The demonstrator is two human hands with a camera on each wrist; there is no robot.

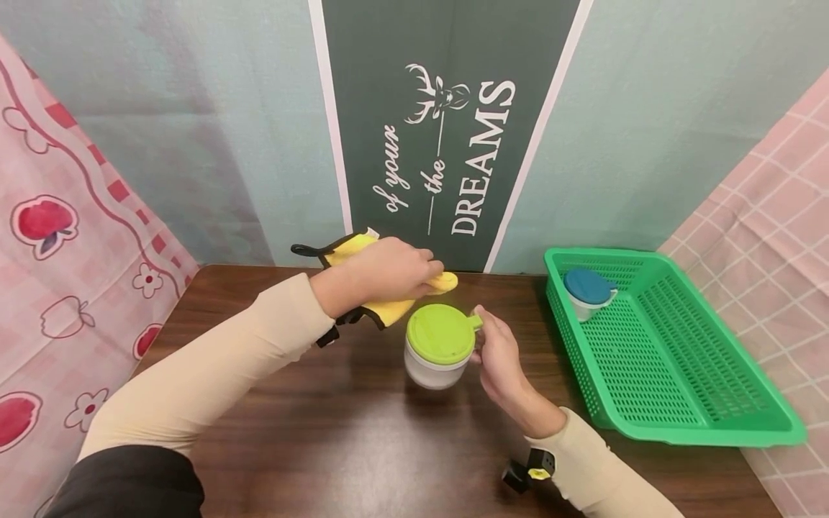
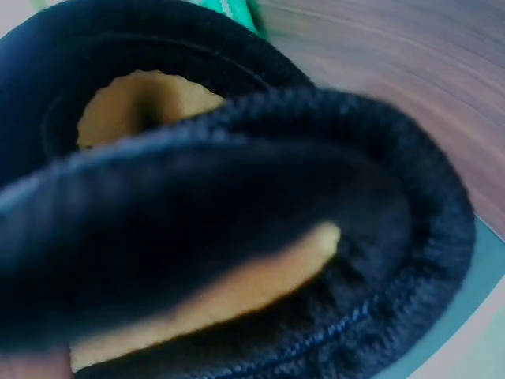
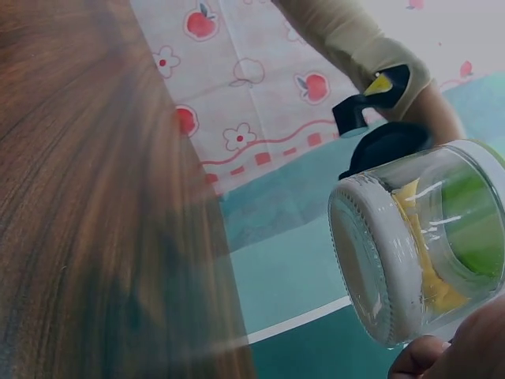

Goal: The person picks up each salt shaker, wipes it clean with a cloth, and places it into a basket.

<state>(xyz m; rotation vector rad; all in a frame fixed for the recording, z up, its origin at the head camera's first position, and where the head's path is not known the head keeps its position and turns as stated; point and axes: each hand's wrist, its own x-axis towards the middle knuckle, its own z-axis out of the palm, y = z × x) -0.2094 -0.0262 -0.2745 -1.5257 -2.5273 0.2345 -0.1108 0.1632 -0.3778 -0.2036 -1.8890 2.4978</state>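
In the head view my left hand (image 1: 393, 267) grips a yellow cloth (image 1: 391, 312) with black edging and a black loop. The cloth's bunched end is just above and behind a clear jar (image 1: 432, 374) with a lime-green lid (image 1: 442, 334). My right hand (image 1: 501, 360) holds this jar by its side handle. From the right wrist view, the underside of the jar (image 3: 375, 260) shows, raised off the table, with a white layer near its base. Dark folds of the cloth (image 2: 213, 308) fill most of the left wrist view and hide the left fingers there.
At the right of the brown wooden table (image 1: 311, 446) stands a green plastic basket (image 1: 673, 432). A jar with a blue lid (image 1: 586, 286) sits in its back left corner. Printed fabric (image 1: 259, 144) hangs behind the table, with pink patterned cloth at both sides.
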